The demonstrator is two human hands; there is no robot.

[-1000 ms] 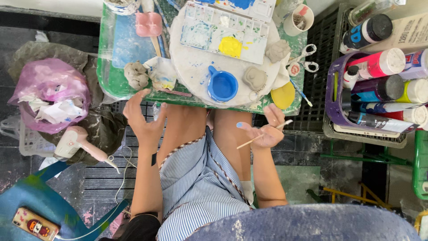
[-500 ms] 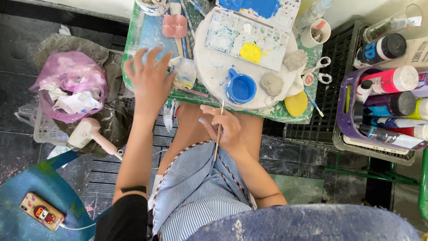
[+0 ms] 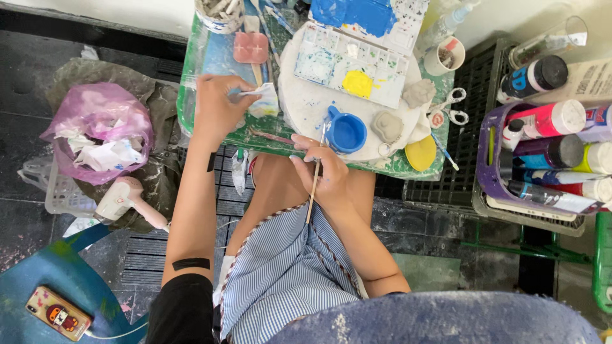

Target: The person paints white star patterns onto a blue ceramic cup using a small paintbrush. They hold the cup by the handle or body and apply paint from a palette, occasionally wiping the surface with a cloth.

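left hand (image 3: pixel 220 105) clamped on crumpled tissue (image 3: pixel 262 100) | right hand (image 3: pixel 322 172) clamped on paintbrush (image 3: pixel 315 175) (tip near blue cup (image 3: pixel 347 132))

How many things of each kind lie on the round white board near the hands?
Paint palette: 1
Blue cup: 1
Grey clay pieces: 2
Total: 4
The right hand holds a brush; the left hand touches crumpled paper.

Bright even daylight, soft shadows, sharp centre, blurred foreground edge, slight wide-angle distortion
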